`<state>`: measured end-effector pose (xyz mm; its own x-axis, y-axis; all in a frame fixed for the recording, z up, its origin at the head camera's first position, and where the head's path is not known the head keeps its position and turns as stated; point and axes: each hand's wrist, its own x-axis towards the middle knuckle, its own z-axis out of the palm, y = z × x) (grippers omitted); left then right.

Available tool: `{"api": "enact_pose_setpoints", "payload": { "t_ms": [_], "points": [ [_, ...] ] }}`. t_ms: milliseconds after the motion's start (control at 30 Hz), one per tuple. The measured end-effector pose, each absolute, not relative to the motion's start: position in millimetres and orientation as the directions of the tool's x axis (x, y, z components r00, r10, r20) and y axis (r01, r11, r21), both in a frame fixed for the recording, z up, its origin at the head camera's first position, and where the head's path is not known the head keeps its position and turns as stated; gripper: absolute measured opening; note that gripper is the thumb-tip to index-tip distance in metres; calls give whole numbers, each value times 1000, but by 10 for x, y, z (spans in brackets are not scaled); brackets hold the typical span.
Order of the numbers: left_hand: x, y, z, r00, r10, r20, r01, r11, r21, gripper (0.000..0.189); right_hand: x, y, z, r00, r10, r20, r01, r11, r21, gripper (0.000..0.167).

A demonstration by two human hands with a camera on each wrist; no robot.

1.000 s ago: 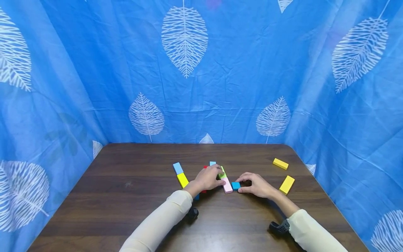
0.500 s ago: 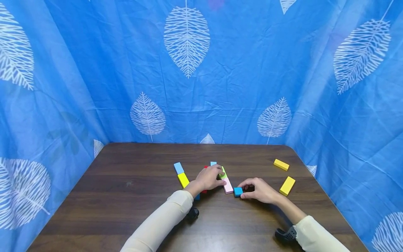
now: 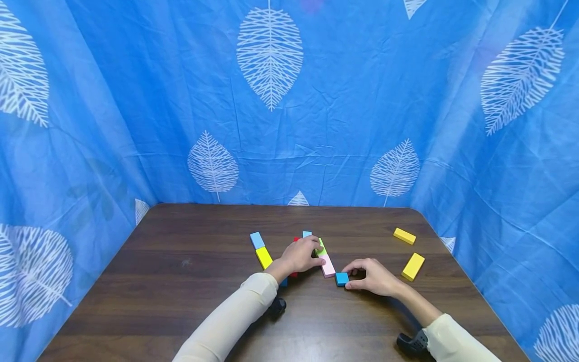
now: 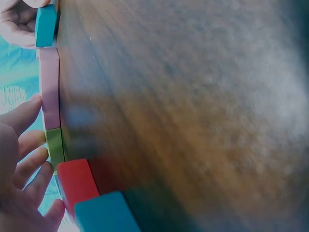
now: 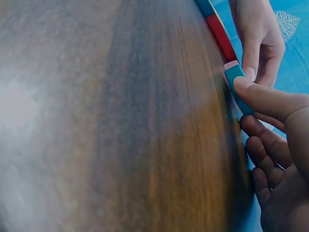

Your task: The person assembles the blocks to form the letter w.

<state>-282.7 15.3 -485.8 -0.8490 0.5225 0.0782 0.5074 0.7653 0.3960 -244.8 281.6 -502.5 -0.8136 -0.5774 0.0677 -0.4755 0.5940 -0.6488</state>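
Note:
In the head view my left hand (image 3: 298, 255) rests at a row of flat blocks, its thumb touching the pink block (image 3: 327, 267) and its fingers by the green block (image 3: 321, 245). The left wrist view shows these fingertips against the blocks' sides, not wrapped round them. My right hand (image 3: 374, 277) pinches a small blue block (image 3: 342, 279) between thumb and fingers. That block lies flat at the near end of the pink one, by its right corner. A red block (image 4: 78, 183) and another blue block (image 4: 107, 212) lie under my left hand, mostly hidden in the head view.
Left of my left hand, a light blue block (image 3: 257, 240) and a yellow block (image 3: 264, 257) lie end to end. Another light blue block (image 3: 307, 234) sits behind that hand. Two yellow blocks (image 3: 404, 236) lie apart at the right of the brown table (image 3: 190, 291).
My right hand has drawn the small blue block toward me and slightly right, from beside the pink block to its near end. My left hand has stayed in place.

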Motion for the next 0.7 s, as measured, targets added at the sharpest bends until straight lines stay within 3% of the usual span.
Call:
{"api": "enact_pose_setpoints", "payload": {
  "t_ms": [700],
  "points": [
    [-2828, 134, -4852, -848, 525, 74, 505, 760, 409, 43, -2408, 2769, -5094, -794, -592, 139, -544, 590, -596, 24]
  ]
}}
